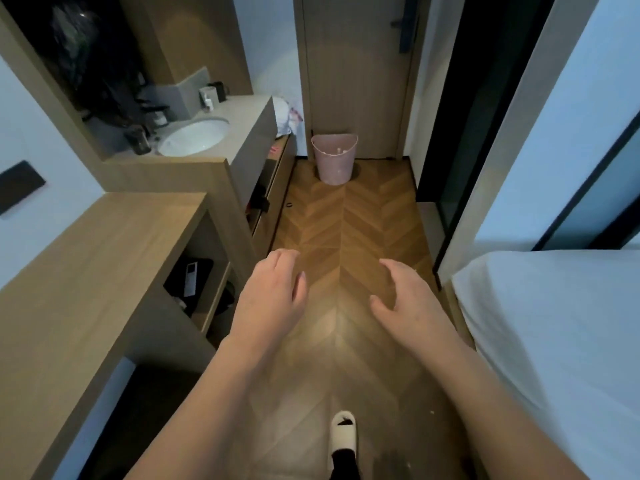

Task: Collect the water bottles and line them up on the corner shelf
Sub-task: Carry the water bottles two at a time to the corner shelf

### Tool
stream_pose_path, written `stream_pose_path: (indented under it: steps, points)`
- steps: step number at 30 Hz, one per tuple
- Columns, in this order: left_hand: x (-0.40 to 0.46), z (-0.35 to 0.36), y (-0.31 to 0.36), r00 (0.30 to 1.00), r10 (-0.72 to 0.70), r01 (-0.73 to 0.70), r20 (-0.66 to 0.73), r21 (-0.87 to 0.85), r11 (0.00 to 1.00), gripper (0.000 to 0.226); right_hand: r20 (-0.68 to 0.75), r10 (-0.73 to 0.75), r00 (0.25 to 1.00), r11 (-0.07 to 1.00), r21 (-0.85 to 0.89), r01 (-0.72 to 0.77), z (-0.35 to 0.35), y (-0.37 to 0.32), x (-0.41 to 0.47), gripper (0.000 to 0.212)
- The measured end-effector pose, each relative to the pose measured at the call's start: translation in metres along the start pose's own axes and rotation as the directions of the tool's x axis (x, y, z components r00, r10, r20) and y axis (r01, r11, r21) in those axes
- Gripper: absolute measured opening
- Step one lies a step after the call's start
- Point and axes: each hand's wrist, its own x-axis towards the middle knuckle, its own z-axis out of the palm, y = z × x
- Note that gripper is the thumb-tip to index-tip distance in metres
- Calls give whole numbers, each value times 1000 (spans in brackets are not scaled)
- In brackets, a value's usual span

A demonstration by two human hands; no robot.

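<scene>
No water bottle can be made out anywhere in the view, and which wooden surface is the corner shelf cannot be told. Both bare hands hang in mid-air over the herringbone wooden floor (346, 216), holding nothing. The left hand (273, 299) is palm down with the fingers loosely bent and slightly spread, the forearm reaching in from the near left. The right hand (412, 299) mirrors it, palm down and turned a little inward, fingers relaxed and curved, thumb pointing toward the left hand; the two are near each other but apart.

Below them, at the near edge, a white slipper (343, 434) stands on the floor. To the left runs a light wooden desk top (104, 258), with an open cubby beneath it holding a dark pad and a small white remote-like device (190, 279); any marks on it are too small to read. Farther left and back, a white oval sink basin (195, 136) is set in a pale counter with dark cups and small toiletries beside it, their labels illegible. At the far end a pale pink plastic waste bin (334, 158) stands on the floor just before a closed wooden door (356, 81). On the right, a bed with white bedding (554, 323) fills the near corner.
</scene>
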Motion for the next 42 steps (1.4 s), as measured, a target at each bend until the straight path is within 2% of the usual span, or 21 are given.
stream_pose_path:
  steps: [8,15,20,24,27,33,42]
  points:
    - [242,55,6,998,50,-51,-47,-34,998,38,-63,40,997,997,-66,-44,-49,45,221,64]
    - [409,138,16,986,116,-114,117,-28,993,37,11,155,988,988,-16,-155,-60,118,379,66]
    - [563,176,12,996,72,-72,47,7,997,30,-24,43,999,999,17,-43,-79,156,547,62]
    - [676,183,14,999,39,-39,10,-1,999,24,-32,32,999,999,10,-32,-109,169,668,60]
    - [749,196,11,999,-28,27,-41,-33,999,30,8,17,1000,1000,10,-18,-118,178,748,59]
    - [887,264,-28,996,-90,89,-23,-39,995,29,76,-13,997,1000,3,13,-105,208,916,58]
    - [1160,335,-63,998,-56,56,9,-99,994,37,86,62,994,997,-40,-59,-115,245,1171,58]
